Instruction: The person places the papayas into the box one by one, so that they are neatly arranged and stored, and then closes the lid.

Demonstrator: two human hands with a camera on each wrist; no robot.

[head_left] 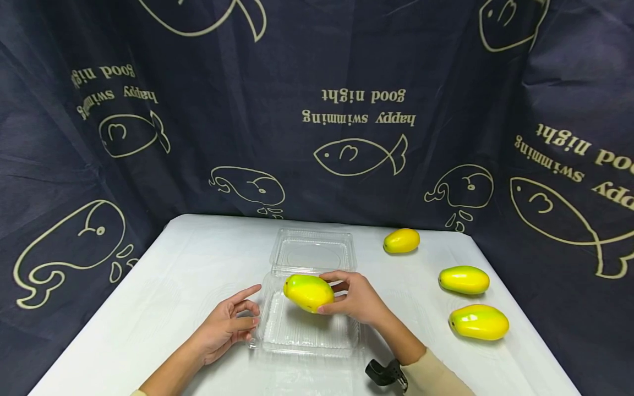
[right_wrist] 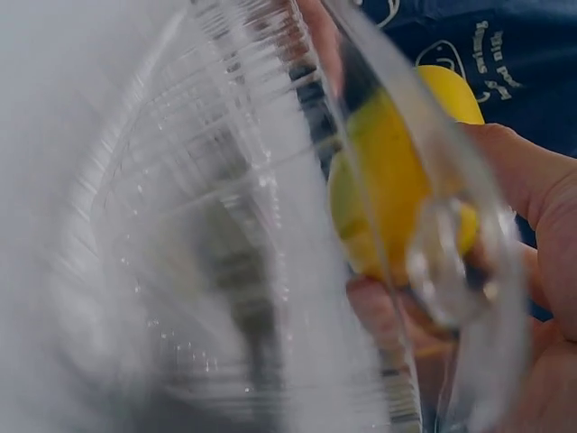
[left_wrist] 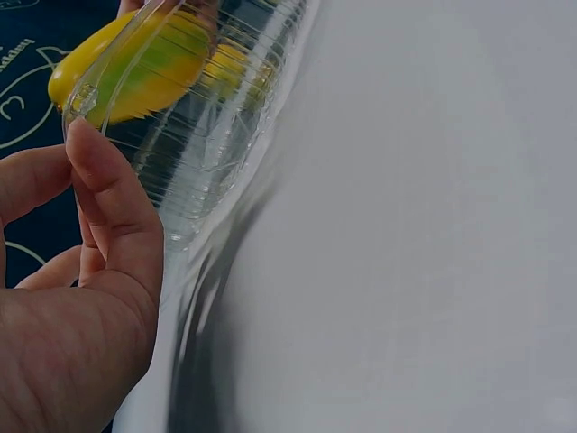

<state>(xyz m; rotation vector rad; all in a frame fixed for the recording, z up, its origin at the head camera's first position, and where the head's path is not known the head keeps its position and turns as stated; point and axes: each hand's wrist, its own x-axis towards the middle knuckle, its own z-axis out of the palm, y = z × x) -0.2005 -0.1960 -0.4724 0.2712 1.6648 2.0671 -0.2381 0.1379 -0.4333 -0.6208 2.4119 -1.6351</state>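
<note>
In the head view my right hand (head_left: 354,297) grips a yellow-green papaya (head_left: 308,293) by its right end, fingers behind and thumb in front. The fruit is held over the base of a clear plastic clamshell container (head_left: 309,347), whose lid (head_left: 313,234) lies folded back on the far side. My left hand (head_left: 223,329) is at the container's left edge; in the left wrist view its thumb and a finger pinch the clear rim (left_wrist: 86,95). Through the container wall, the right wrist view shows the papaya (right_wrist: 383,176) between the right hand's fingers.
To the right on the white-covered table (head_left: 198,247) lie more papayas: one at the back (head_left: 402,241), one in the middle (head_left: 464,280) and one nearer (head_left: 479,322). A black device (head_left: 383,373) sits by the right wrist. Dark printed cloth (head_left: 277,88) encloses the back and sides.
</note>
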